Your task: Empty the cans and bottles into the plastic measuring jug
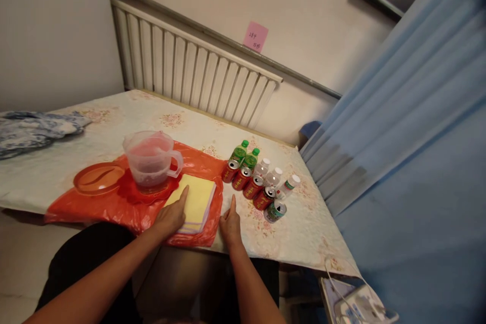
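Note:
My left hand (172, 216) rests at the lower left edge of a stack of yellow and lilac paper sheets (197, 197), its index finger stretched over the top sheet. Beneath the stack lies a red plastic bag (91, 208). My right hand (230, 225) is just right of the bag, index finger pointing forward and the other fingers curled, holding nothing. Closest to it stand several red drink cans (253, 188) in a slanting row, with a green can (275, 212) at the near end. Left of the paper, a clear plastic measuring jug (149, 162) stands on the red plastic.
Behind the cans are green-capped bottles (239, 153) and white-capped bottles (274, 177). A round orange-looking lid or plate (99, 178) lies left of the jug. Blue-patterned cloth (38, 131) sits far left. Radiator (197, 71) and blue curtain (402, 136) border the flowered tabletop (170, 119).

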Tool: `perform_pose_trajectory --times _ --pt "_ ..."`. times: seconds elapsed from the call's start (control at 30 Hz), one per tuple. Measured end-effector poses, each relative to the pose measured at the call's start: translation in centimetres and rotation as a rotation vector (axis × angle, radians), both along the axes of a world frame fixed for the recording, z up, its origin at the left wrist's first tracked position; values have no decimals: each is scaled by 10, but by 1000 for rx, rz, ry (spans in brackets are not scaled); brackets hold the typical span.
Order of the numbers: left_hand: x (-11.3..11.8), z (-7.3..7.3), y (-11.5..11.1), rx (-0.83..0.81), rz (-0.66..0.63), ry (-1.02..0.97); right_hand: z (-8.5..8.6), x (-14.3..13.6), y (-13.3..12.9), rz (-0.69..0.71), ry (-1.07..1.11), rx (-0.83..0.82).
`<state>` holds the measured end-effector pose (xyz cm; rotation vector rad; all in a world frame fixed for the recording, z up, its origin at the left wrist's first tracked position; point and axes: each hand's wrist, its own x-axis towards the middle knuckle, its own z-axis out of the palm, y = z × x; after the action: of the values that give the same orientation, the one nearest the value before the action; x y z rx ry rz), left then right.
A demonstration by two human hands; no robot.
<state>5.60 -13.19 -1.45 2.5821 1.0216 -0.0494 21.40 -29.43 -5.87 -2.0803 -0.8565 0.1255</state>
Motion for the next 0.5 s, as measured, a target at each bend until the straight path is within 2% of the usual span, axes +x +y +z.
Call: perform_pose_trajectory --times 0.2,0.3,0.4,0.5 --pt "3 -9 8 16 -20 -11 7 1 -2 31 81 67" --pt "3 -18 16 22 -49 -43 9 6 -15 24 71 154" --pt "-1 -28 22 9 -75 -152 11 20 -43 -85 56 235" --pt "-10 -36 24 -42 -100 -318 14 46 -82 -302 39 279"
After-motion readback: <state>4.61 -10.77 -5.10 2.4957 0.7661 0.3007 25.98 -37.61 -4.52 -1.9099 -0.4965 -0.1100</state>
